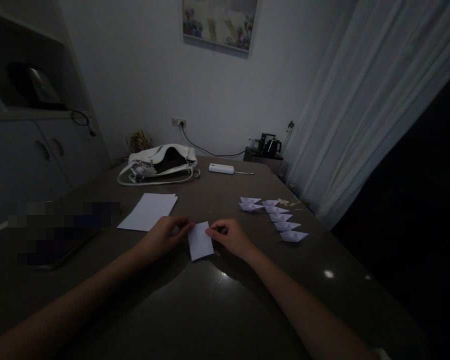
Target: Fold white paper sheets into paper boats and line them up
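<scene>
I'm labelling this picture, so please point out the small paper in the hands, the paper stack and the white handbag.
Small paper (201,244): head view, middle of its face.
Paper stack (149,210): head view, top sheet.
White handbag (150,156): head view, pale upper side.

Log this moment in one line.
left hand: holding small white rectangular paper; right hand: holding same paper; rightward: folded white paper boats; leftward: flat white sheets

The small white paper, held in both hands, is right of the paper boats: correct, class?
The side is wrong: the head view shows the small white paper, held in the left hand and right hand, left of the paper boats.
</scene>
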A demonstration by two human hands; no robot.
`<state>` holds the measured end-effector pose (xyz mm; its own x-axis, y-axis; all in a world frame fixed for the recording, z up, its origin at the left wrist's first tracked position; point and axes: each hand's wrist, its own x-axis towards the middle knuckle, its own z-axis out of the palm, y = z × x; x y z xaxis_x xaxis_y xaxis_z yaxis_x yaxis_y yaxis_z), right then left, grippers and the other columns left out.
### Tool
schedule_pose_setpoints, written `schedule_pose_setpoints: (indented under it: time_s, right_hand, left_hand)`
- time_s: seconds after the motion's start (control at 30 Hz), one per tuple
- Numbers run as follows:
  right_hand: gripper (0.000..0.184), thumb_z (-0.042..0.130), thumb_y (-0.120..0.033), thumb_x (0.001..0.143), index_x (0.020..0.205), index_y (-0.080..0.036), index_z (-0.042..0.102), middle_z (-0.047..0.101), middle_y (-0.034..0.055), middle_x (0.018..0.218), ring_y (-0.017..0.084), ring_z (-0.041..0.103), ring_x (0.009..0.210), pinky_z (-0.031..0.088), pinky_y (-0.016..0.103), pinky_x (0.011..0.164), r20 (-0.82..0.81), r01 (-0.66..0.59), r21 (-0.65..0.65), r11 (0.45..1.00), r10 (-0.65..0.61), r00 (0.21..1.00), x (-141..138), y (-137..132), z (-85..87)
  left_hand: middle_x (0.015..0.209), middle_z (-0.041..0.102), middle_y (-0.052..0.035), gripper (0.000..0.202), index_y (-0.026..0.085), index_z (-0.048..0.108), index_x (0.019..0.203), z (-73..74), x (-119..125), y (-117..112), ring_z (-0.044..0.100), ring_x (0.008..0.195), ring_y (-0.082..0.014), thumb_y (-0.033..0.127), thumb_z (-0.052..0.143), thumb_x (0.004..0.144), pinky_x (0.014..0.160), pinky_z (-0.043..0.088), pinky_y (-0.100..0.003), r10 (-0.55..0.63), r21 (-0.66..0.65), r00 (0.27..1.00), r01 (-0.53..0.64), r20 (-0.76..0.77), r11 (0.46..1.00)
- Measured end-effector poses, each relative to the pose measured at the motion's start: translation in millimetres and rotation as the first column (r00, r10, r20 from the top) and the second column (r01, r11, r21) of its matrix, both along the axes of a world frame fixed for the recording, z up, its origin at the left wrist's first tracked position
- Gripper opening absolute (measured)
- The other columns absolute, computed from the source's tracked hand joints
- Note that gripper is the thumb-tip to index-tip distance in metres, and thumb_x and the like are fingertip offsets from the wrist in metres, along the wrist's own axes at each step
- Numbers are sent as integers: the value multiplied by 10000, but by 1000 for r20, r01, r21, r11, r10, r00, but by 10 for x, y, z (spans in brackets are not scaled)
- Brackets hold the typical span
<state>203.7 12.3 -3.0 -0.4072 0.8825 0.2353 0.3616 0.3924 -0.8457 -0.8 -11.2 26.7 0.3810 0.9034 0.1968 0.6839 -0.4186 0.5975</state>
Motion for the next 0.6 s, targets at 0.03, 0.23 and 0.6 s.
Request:
schedule_pose_setpoints:
  time_s: [0.03,0.23,0.6]
  right_hand:
    - [232,606,-336,785,715,-125,673,610,13,637,104,504,584,368,212,554,8,-28,-12,1000,28,1000,-1,-2,-7]
    - [225,588,-285,797,643,-126,630,542,-13,575,86,447,545,334,201,541,20,-7,29,1000,6,1000,10,15,6]
    - [257,590,-347,801,715,-120,674,614,19,638,111,513,591,376,215,557,-50,-58,-62,996,55,997,-12,37,-59]
  left_hand:
    - [754,651,-34,365,173,624,831,-6,-10,11,576,705,-197,455,394,862,640,413,-285,11,5,1000,-11,12,1000]
    - [639,585,-15,424,163,566,694,-53,-23,69,550,635,-178,523,404,848,586,432,-274,60,-146,968,-25,243,989]
    - [1082,659,-95,521,210,521,1245,-45,38,-13,618,941,-259,482,557,802,775,499,-375,-26,-350,843,251,537,902]
